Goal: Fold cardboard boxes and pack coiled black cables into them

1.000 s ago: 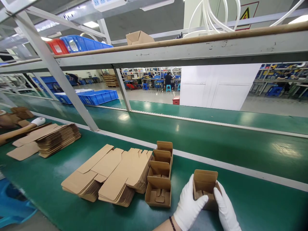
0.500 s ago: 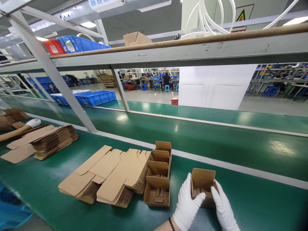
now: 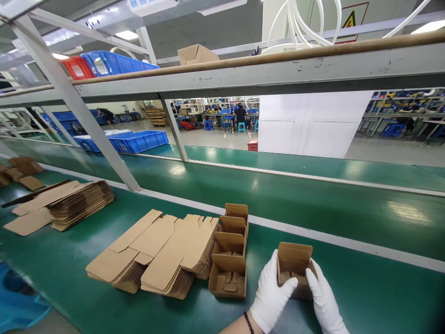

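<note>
Between my two white-gloved hands is a small brown cardboard box (image 3: pixel 295 258), its back flap standing up and its top open. My left hand (image 3: pixel 273 293) grips the box's left side, thumb at the front edge. From the right, my right hand (image 3: pixel 324 292) closes round the other side, thumb over the rim. Left of my hands, several folded open boxes (image 3: pixel 228 274) stand in a row running away from me. Beside that row lie stacks of flat cardboard blanks (image 3: pixel 163 253), their edges overlapping.
Another stack of flat blanks (image 3: pixel 79 204) lies further left on the green table (image 3: pixel 146 320). A sloping metal post (image 3: pixel 104 144) rises behind it. Blue crates (image 3: pixel 139 142) sit beyond, and a shelf beam (image 3: pixel 243 74) crosses above. A blue stool (image 3: pixel 21 301) shows at lower left.
A co-worker's gloved hand and arm at the far left have gone out of view. My hands keep hold of the box, almost unmoved.
</note>
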Available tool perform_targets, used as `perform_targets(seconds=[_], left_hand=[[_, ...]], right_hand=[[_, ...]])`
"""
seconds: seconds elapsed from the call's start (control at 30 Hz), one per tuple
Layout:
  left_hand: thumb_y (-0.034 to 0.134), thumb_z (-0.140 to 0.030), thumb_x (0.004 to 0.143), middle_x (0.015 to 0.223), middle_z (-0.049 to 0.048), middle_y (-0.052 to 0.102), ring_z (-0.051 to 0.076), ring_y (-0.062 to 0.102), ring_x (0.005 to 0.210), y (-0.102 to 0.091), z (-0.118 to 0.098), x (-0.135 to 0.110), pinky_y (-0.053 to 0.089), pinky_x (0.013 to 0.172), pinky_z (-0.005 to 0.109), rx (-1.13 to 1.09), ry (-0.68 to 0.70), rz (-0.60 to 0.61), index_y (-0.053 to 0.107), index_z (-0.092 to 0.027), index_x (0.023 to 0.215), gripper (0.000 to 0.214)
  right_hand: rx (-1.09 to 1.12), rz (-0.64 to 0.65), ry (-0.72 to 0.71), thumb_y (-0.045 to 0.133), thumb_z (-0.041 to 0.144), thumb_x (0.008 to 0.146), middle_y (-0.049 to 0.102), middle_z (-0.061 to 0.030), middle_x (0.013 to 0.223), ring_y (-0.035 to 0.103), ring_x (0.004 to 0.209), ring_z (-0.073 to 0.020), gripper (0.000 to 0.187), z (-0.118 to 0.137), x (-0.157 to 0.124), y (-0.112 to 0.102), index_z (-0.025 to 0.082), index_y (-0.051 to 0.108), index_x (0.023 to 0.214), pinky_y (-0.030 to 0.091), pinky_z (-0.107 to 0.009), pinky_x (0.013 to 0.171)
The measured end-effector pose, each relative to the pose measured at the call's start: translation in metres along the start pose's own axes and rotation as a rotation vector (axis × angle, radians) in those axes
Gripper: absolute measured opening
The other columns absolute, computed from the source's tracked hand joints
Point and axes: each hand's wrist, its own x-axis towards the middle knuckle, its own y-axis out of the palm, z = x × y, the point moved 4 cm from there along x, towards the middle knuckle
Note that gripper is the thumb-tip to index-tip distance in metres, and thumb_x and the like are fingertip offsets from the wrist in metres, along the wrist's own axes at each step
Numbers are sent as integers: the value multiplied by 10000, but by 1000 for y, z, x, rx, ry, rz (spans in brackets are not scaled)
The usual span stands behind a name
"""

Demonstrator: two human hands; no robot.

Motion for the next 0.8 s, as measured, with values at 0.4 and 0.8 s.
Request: perform_targets(seconds=[0.4,0.8], left_hand=[[585,-503,783,1467,167,426,295,405,1350,1,-2,8,302,1147,416,-21,56,-2,325,-105,1448,817],[416,-604,836,1241,135,626,325,607,1125,2,-27,14,474,974,467,192,13,42,331,-172,1431,740]], right_hand=[[27,10,-125,514,693,769,548,-133,1364,457,1305,-307,732,1,10,1,152,539,1262,339,-441,1119],[-234,-14,-432,397,546,923,635,-62,1261,600,1149,-223,522,28,2,-2,216,524,1308,461,-346,982]])
